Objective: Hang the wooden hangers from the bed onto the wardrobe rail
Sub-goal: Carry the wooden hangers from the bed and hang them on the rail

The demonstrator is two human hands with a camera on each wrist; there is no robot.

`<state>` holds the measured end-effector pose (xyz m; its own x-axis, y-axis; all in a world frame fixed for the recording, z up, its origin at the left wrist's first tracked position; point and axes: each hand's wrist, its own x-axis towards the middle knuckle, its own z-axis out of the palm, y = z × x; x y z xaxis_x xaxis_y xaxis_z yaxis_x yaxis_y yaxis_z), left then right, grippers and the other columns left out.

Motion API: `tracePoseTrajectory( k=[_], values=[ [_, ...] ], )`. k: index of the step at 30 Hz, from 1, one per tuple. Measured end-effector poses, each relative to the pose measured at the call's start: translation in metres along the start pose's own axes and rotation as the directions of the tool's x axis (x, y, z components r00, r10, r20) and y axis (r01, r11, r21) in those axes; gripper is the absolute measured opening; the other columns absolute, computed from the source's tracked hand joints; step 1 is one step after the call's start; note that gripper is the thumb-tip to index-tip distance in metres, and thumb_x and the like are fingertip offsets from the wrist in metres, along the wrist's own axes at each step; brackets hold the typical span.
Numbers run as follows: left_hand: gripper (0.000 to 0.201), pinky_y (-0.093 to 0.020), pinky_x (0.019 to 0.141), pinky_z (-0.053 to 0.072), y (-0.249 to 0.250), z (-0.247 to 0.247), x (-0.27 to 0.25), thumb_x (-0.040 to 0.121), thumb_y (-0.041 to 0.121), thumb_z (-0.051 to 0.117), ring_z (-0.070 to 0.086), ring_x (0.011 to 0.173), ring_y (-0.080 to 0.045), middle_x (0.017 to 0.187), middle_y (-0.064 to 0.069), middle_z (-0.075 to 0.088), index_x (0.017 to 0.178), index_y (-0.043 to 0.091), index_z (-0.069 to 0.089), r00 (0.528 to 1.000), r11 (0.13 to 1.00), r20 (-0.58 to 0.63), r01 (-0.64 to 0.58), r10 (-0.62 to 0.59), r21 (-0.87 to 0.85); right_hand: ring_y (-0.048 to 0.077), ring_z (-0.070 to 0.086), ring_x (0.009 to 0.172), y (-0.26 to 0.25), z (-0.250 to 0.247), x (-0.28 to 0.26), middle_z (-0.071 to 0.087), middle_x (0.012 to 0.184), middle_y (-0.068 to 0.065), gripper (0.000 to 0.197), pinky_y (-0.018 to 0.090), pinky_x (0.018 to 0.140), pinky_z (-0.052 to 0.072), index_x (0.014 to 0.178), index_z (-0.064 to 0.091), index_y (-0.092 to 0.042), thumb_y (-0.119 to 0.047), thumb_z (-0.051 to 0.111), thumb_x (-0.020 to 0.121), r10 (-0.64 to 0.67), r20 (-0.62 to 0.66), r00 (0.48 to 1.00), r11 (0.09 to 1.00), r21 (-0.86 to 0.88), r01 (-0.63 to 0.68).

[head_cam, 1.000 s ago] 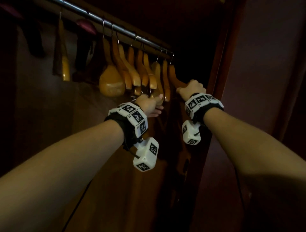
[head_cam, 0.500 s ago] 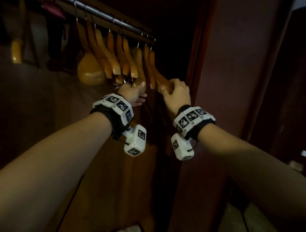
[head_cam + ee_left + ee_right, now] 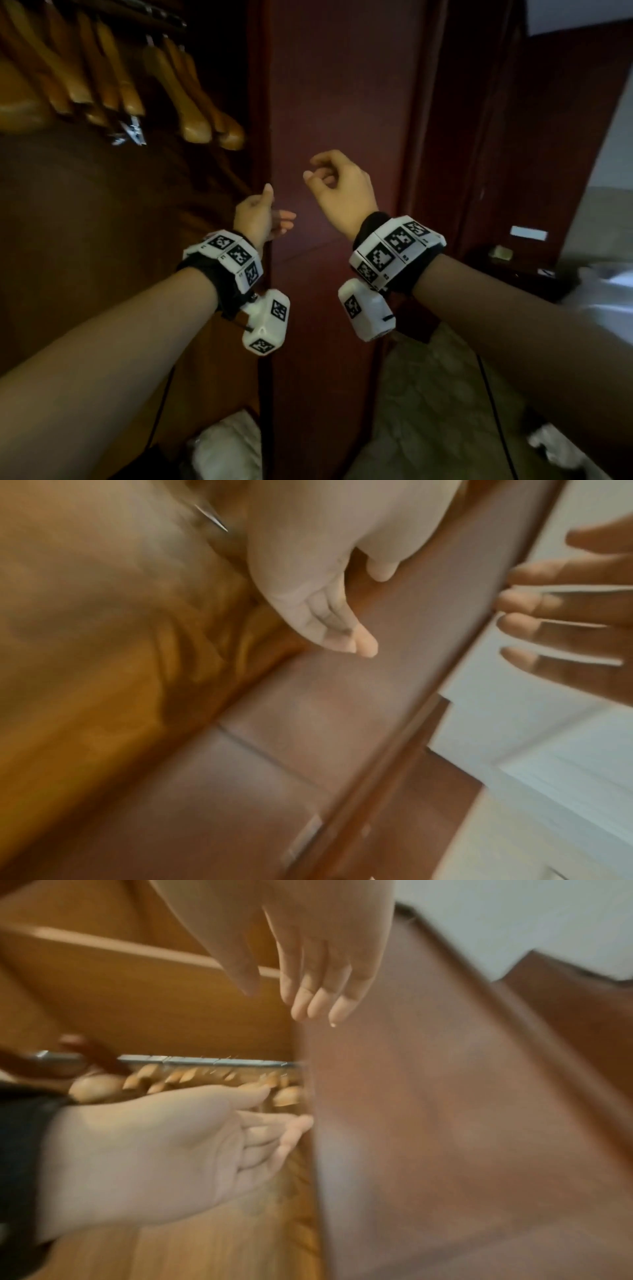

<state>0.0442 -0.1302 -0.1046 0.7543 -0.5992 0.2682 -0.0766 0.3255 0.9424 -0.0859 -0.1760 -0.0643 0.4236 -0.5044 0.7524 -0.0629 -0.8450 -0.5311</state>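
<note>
Wooden hangers: hanging in a row on the wardrobe rail, upper left.
Left hand: grip released, fingers relaxed, empty, below the hangers.
Right hand: fingers loosely curled, holding nothing, before the wardrobe door.

Wardrobe rail — row of wooden hangers hanging close together at its right end.
</note>
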Motion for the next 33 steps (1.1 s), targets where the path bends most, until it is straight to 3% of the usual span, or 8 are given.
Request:
tracePoseTrajectory(
  k=[4, 11, 13, 17, 21, 23, 27, 33],
  values=[
    [0.031, -0.015, 0.041, 0.044, -0.02, 0.093, -0.032, 0.099, 0.04, 0.039, 0.058, 0.041, -0.007, 0.05, 0.001, 0.066, 0.09, 0.014, 0.052, 0.996, 1.0, 0.088, 0.022, -0.02, -0.016, 0.005, 0.051, 0.07, 0.047, -0.083, -0.032, 0.054, 0.072, -0.01, 0.02, 0.017, 0.073, 0.043, 0.105, 0.063, -0.013, -0.023, 0.059, 0.088, 0.108, -0.055, 0.993, 0.994, -0.006, -0.108],
    [0.036, -0.015, 0.039, 0.043, -0.08, 0.309, -0.122, 0.1, 0.041, 0.037, 0.056, 0.038, -0.005, 0.045, 0.003, 0.062, 0.08, 0.014, 0.051, 0.943, 0.981, 0.29, 0.186, -0.165, -0.046, 0.003, 0.046, 0.056, 0.162, -0.277, -0.104, 0.049, 0.061, -0.012, 0.012, 0.022, 0.064, 0.042, 0.096, 0.065, -0.012, -0.018, 0.059, 0.088, 0.329, -0.229, 0.916, 0.935, -0.06, -0.35],
    [0.037, -0.014, 0.039, 0.043, -0.099, 0.369, -0.153, 0.1, 0.04, 0.036, 0.057, 0.037, -0.003, 0.045, 0.004, 0.062, 0.079, 0.015, 0.052, 0.912, 0.973, 0.354, 0.23, -0.206, -0.027, 0.005, 0.051, 0.063, 0.196, -0.329, -0.135, 0.055, 0.067, -0.009, 0.011, 0.023, 0.067, 0.043, 0.095, 0.065, -0.014, -0.018, 0.057, 0.089, 0.394, -0.262, 0.881, 0.895, -0.108, -0.433],
    [0.038, -0.018, 0.053, 0.046, -0.134, 0.481, -0.212, 0.101, 0.039, 0.034, 0.058, 0.041, -0.003, 0.048, 0.005, 0.064, 0.079, 0.015, 0.055, 0.829, 0.948, 0.476, 0.314, -0.295, 0.04, 0.02, 0.062, 0.097, 0.253, -0.434, -0.197, 0.067, 0.105, 0.006, 0.021, 0.03, 0.086, 0.049, 0.11, 0.062, -0.01, -0.017, 0.054, 0.092, 0.507, -0.326, 0.798, 0.784, -0.21, -0.584],
    [0.039, -0.018, 0.054, 0.044, -0.16, 0.587, -0.274, 0.101, 0.038, 0.033, 0.057, 0.044, -0.005, 0.04, 0.007, 0.059, 0.077, 0.014, 0.053, 0.737, 0.922, 0.568, 0.37, -0.365, 0.112, 0.017, 0.056, 0.088, 0.296, -0.539, -0.255, 0.065, 0.099, 0.005, 0.02, 0.022, 0.073, 0.041, 0.107, 0.064, -0.011, -0.014, 0.052, 0.091, 0.587, -0.475, 0.656, 0.641, -0.223, -0.735],
    [0.039, -0.018, 0.053, 0.046, -0.174, 0.636, -0.305, 0.101, 0.037, 0.033, 0.058, 0.051, -0.008, 0.045, 0.005, 0.061, 0.078, 0.014, 0.053, 0.696, 0.917, 0.611, 0.375, -0.377, 0.139, 0.022, 0.059, 0.09, 0.318, -0.585, -0.283, 0.067, 0.096, 0.007, 0.019, 0.027, 0.078, 0.045, 0.102, 0.065, -0.012, -0.015, 0.052, 0.089, 0.6, -0.565, 0.566, 0.565, -0.202, -0.8],
    [0.037, -0.014, 0.04, 0.041, -0.205, 0.729, -0.356, 0.102, 0.034, 0.032, 0.051, 0.031, -0.001, 0.036, 0.007, 0.056, 0.075, 0.014, 0.048, 0.585, 0.905, 0.713, 0.39, -0.388, 0.172, 0.029, 0.062, 0.093, 0.364, -0.667, -0.337, 0.068, 0.103, 0.012, 0.018, 0.036, 0.082, 0.051, 0.103, 0.064, -0.013, -0.018, 0.052, 0.091, 0.637, -0.676, 0.371, 0.408, -0.113, -0.906],
    [0.037, -0.014, 0.04, 0.042, -0.266, 0.865, -0.403, 0.1, 0.036, 0.037, 0.055, 0.034, -0.004, 0.04, 0.005, 0.06, 0.075, 0.013, 0.052, 0.42, 0.88, 0.8, 0.395, -0.429, 0.264, 0.028, 0.061, 0.1, 0.424, -0.778, -0.405, 0.067, 0.108, 0.01, 0.024, 0.03, 0.079, 0.047, 0.11, 0.063, -0.011, -0.021, 0.05, 0.093, 0.594, -0.798, 0.099, 0.157, -0.005, -0.988]
  ],
)
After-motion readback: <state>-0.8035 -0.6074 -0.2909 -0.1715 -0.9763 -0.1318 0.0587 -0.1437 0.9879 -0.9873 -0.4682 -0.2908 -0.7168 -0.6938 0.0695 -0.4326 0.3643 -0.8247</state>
